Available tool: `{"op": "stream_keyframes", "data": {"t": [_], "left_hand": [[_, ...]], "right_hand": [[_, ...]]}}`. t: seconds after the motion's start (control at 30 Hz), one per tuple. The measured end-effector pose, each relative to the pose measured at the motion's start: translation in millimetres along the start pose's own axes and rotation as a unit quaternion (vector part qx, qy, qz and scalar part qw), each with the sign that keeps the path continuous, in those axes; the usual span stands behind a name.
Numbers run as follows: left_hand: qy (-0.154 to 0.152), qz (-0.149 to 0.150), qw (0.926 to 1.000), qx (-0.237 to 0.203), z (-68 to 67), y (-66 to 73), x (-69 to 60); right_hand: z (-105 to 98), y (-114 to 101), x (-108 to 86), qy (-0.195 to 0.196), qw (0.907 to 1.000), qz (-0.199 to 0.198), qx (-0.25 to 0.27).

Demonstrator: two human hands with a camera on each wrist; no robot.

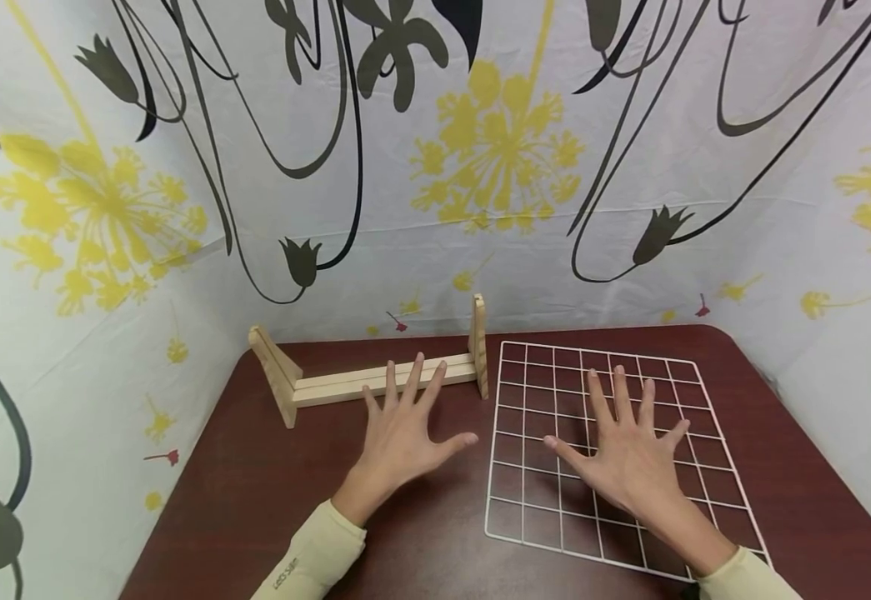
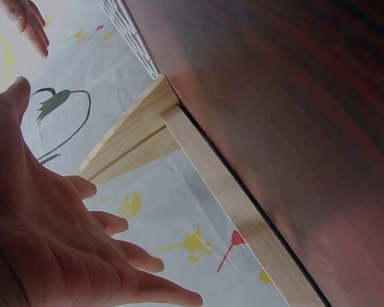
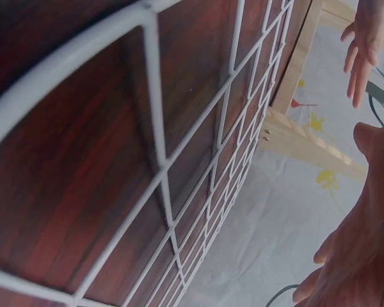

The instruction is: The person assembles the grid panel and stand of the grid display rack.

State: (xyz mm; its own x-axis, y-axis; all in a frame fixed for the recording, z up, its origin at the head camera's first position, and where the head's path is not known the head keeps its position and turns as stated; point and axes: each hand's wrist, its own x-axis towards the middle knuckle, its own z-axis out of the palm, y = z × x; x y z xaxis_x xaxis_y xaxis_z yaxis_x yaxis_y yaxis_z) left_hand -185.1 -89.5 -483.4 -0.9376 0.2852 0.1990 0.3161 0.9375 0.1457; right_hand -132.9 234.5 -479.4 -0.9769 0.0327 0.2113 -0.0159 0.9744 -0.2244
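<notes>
In the head view my left hand (image 1: 402, 440) is held with fingers spread and straight, nearest to a pale wooden stand (image 1: 352, 386). The stand has a long crossbar and an upright at each end. My right hand (image 1: 633, 462) also has spread fingers and is above a white wire grid panel (image 1: 505, 417) that lies on the table. Both hands hold nothing. From the left wrist, the stand's bar (image 2: 227, 192) shows beyond the fingers, apart from them. The right wrist view shows the grid (image 3: 160, 167) below the hand, with a gap between.
A dark red-brown table (image 1: 255, 517) with rounded back corners carries the stand at back left and the grid at right. Around it hangs a white cloth (image 1: 375, 192) printed with yellow and dark flowers, close behind the table's back edge.
</notes>
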Motion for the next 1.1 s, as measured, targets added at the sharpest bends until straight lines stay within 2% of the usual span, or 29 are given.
{"op": "stream_keyframes", "data": {"t": [0.27, 0.43, 0.53, 0.7, 0.87, 1.1], "left_hand": [[-0.014, 0.008, 0.9985, -0.052, 1.6, 4.6, 2.6], [-0.022, 0.029, 0.9937, -0.106, 3.4, 9.1, 6.4], [-0.027, 0.042, 0.9911, -0.123, 3.5, 11.8, 8.6], [-0.041, 0.056, 0.9899, -0.124, 3.6, 16.3, 16.1], [-0.059, 0.056, 0.9882, -0.13, 0.3, 22.6, 28.1], [-0.084, 0.046, 0.9817, -0.165, -0.3, 34.0, 41.7]], "right_hand": [[-1, 12, -1.6, 0.008, 0.9999, -0.006, 0.007], [-4, 21, -0.9, 0.013, 0.9994, -0.017, 0.028], [-4, 28, 0.2, 0.005, 0.9987, -0.02, 0.047], [-2, 44, 1.7, -0.023, 0.9985, 0.01, 0.05], [-4, 64, 1.9, -0.045, 0.9971, 0.047, 0.038], [-11, 90, 7.0, -0.048, 0.9948, 0.087, 0.025]]}}
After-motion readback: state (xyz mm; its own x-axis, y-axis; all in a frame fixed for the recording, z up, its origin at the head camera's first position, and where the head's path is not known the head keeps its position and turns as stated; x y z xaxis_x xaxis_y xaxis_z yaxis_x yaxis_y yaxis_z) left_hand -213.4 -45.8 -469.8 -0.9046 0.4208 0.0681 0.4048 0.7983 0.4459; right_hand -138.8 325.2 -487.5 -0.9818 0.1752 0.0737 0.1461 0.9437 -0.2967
